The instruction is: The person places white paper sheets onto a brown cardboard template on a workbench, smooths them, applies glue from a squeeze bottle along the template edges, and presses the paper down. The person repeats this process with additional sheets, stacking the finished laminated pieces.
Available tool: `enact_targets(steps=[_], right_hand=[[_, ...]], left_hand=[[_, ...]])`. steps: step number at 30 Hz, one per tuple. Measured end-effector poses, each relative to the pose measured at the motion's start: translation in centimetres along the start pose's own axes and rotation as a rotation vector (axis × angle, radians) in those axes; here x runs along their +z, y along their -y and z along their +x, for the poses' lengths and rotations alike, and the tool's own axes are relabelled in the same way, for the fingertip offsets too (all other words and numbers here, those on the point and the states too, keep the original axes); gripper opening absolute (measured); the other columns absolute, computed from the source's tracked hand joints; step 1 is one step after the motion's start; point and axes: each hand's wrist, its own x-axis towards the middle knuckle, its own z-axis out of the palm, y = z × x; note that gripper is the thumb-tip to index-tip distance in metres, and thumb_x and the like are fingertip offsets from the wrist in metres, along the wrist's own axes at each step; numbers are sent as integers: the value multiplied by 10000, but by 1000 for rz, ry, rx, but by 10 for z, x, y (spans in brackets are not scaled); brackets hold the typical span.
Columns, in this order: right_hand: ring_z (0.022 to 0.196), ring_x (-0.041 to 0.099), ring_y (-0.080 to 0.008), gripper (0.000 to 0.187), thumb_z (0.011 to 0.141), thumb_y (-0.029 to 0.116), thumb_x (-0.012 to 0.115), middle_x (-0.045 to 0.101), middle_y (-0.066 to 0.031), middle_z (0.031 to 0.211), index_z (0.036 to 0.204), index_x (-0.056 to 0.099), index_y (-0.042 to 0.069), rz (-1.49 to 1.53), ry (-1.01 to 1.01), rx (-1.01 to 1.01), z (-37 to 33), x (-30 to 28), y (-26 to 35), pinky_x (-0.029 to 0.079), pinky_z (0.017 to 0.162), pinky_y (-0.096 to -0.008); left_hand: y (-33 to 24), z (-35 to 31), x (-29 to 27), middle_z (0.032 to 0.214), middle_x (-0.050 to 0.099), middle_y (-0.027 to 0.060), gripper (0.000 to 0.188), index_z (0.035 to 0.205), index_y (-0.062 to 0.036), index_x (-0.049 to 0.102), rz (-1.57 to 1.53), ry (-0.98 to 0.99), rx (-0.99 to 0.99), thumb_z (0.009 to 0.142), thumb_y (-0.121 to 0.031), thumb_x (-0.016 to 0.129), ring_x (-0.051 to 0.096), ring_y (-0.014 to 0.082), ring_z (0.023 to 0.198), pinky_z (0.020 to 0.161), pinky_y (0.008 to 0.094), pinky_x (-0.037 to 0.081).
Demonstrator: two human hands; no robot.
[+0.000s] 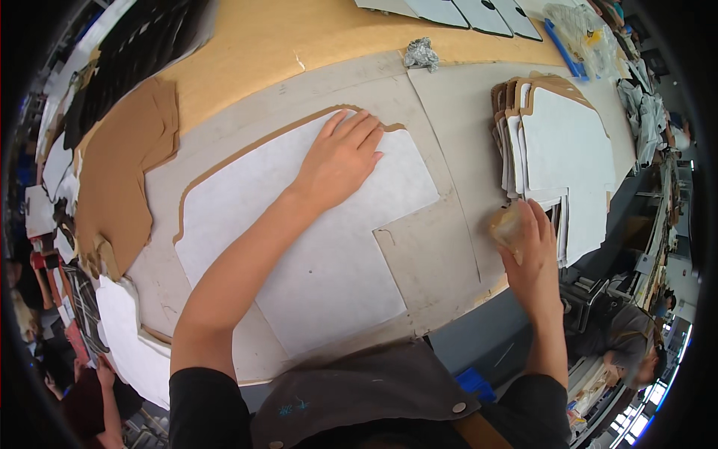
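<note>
A white cut panel (321,292) lies on the grey work board, with a brown border showing along its far edge. My left hand (336,161) rests flat on the far part of this panel, fingers stretched out over its edge and holding nothing. To the right, my right hand (535,258) is closed around a translucent yellowish lump (506,227), whose exact kind I cannot make out. That hand is just in front of a stack of similar white and brown panels (568,142).
Brown cut sheets (123,172) lie at the left, with a white piece (131,329) nearer me. A crumpled silvery wad (422,55) sits at the far edge of the board. Clear plastic bags (587,37) and a blue strip (565,49) are at the far right.
</note>
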Motion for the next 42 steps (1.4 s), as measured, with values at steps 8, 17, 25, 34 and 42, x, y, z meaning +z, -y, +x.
enact_targets(steps=[8, 17, 25, 34, 42], right_hand=[[1208, 560, -211, 637, 846, 68, 744, 597, -117, 1273, 1402, 443, -10, 1499, -195, 11, 104, 4, 20, 430, 1053, -390], [1089, 607, -160, 507, 844, 89, 762, 606, -83, 1224, 1281, 517, 12, 1818, -122, -116, 204, 61, 49, 487, 953, -345], [1084, 614, -192, 692, 791, 156, 841, 592, -139, 1197, 1296, 411, -39, 1370, -212, -90, 210, 82, 58, 534, 903, -336], [1093, 609, -197, 725, 791, 164, 842, 583, -157, 1207, 1299, 377, -62, 1385, -258, -192, 217, 93, 72, 542, 898, -333], [1048, 629, -192, 694, 794, 156, 833, 606, -156, 1165, 1281, 391, -66, 1315, -264, -219, 210, 86, 61, 547, 881, -334]], left_hand=[[0, -5, -1, 1302, 599, 145, 307, 1175, 27, 646, -36, -64, -4, 892, -91, 665, 509, 305, 1302, 1126, 462, 380], [-2, -6, 2, 1266, 601, 184, 313, 1130, 51, 634, -54, -86, 1, 832, -34, 676, 541, 348, 1251, 1081, 472, 418], [-1, -6, 5, 1214, 616, 180, 328, 1087, 54, 638, -44, -143, 29, 770, -7, 698, 568, 349, 1193, 1014, 470, 465], [-3, -4, 0, 1202, 620, 162, 315, 1065, 41, 646, 6, -133, 29, 762, -19, 706, 562, 337, 1190, 994, 467, 462], [-4, -5, -2, 1183, 632, 156, 272, 1070, 42, 653, 43, -152, 29, 809, -33, 674, 567, 348, 1177, 953, 477, 465]])
